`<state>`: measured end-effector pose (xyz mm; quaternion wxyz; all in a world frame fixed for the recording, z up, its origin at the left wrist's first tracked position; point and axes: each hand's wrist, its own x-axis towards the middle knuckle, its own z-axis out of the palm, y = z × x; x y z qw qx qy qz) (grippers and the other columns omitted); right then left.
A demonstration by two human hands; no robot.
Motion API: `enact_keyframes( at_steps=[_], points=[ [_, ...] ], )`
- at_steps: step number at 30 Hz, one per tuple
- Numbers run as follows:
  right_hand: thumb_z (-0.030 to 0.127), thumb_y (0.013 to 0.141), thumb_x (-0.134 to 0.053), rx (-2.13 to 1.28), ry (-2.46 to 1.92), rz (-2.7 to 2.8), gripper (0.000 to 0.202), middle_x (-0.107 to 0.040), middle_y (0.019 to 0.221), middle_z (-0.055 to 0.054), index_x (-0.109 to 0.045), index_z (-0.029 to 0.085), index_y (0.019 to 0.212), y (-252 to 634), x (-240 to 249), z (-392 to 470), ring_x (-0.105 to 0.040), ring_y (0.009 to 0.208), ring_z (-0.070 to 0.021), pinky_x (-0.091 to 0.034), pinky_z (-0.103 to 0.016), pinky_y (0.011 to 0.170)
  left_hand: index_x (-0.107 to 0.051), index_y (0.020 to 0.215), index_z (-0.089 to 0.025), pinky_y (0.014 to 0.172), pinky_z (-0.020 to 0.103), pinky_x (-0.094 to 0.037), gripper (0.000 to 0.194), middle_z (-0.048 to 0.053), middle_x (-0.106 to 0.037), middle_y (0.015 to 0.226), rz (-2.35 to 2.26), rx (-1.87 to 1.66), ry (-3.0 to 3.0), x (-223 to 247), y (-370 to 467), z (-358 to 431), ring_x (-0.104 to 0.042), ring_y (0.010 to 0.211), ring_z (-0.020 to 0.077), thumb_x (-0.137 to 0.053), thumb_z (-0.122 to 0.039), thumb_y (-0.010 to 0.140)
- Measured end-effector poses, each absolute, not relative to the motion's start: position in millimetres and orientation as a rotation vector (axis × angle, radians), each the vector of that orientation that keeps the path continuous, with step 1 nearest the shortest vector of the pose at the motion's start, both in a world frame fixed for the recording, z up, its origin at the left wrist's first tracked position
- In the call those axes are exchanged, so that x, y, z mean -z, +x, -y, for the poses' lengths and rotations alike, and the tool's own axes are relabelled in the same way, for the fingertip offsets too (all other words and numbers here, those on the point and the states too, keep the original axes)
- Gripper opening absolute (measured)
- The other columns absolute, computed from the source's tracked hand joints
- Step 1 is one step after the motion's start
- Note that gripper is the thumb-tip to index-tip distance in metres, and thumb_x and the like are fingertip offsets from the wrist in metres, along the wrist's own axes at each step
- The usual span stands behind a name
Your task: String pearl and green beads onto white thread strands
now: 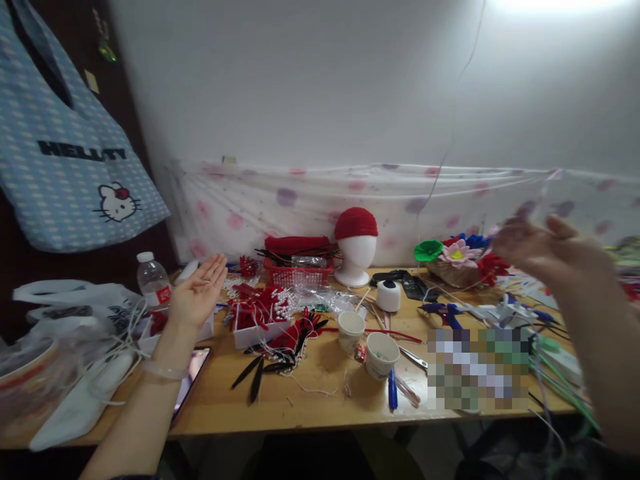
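Note:
My left hand (199, 292) is raised over the left part of the table, palm up, with its fingers stretched out. It wears a clear bangle (164, 371) on the wrist. Below it are a phone (193, 377) and a white box (260, 333) of red pieces and white beads. On the right, my right hand (537, 248) hangs in the air, blurred by motion, its thumb apart from the fingers. I see nothing clearly held in it; a faint pale streak shows above. Closest to it is a basket of felt flowers (457, 257).
A white foam head (357, 253) in a red cap stands at the back beside a red basket (300, 275). Two paper cups (383, 357), a blue pen (393, 390), scissors (414, 358) and a glue gun (443, 312) lie forward. A bottle (153, 277) and plastic bags (75, 297) crowd the left.

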<state>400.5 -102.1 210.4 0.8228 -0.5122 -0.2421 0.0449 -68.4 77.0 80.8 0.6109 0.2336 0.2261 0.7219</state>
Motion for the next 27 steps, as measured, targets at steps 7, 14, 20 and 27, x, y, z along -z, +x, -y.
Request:
enact_keyframes(
  at_steps=[7, 14, 20, 27],
  points=[
    [0.055, 0.107, -0.012, -1.104, -1.219, 1.168, 0.079, -0.072, 0.125, -0.023, -0.076, 0.010, 0.110, 301, -211, 79, -0.069, 0.115, -0.0282, -0.055, -0.043, 0.092, -0.078, 0.083, -0.015, 0.090, 0.028, -0.063, 0.028, 0.013, -0.080, 0.099, -0.359, -1.637, 1.027, -127, -16, -30, -0.074, 0.105, 0.0228, -0.050, -0.015, 0.080],
    [0.064, 0.105, -0.005, -1.551, -1.004, 1.281, 0.080, -0.063, 0.136, -0.018, -0.066, 0.013, 0.111, 231, -187, 65, -0.062, 0.118, -0.0219, -0.050, -0.034, 0.101, -0.078, 0.112, -0.025, 0.113, 0.045, -0.050, 0.036, 0.008, -0.076, 0.121, -0.195, -1.761, 2.199, -127, 39, 10, -0.067, 0.121, 0.0261, -0.080, -0.013, 0.079],
    [0.065, 0.106, -0.022, -1.726, -0.844, 1.251, 0.062, -0.066, 0.096, -0.003, -0.067, 0.022, 0.099, 217, -161, 54, -0.060, 0.085, -0.0164, -0.050, -0.033, 0.090, -0.078, 0.108, -0.026, 0.113, 0.049, -0.049, 0.029, 0.008, -0.076, 0.121, -0.109, -1.642, 2.313, -115, 52, -7, -0.065, 0.126, 0.0268, -0.072, -0.010, 0.084],
    [0.069, 0.103, -0.011, -1.730, -0.959, 1.493, 0.077, -0.067, 0.124, -0.018, -0.066, 0.015, 0.102, 218, -148, 44, -0.059, 0.124, -0.0236, -0.047, -0.038, 0.105, -0.077, 0.077, -0.024, 0.096, 0.037, -0.055, 0.008, 0.005, -0.079, 0.087, -0.279, -1.643, 1.913, -110, 42, -11, -0.074, 0.096, 0.0222, -0.076, -0.018, 0.082]
  ],
)
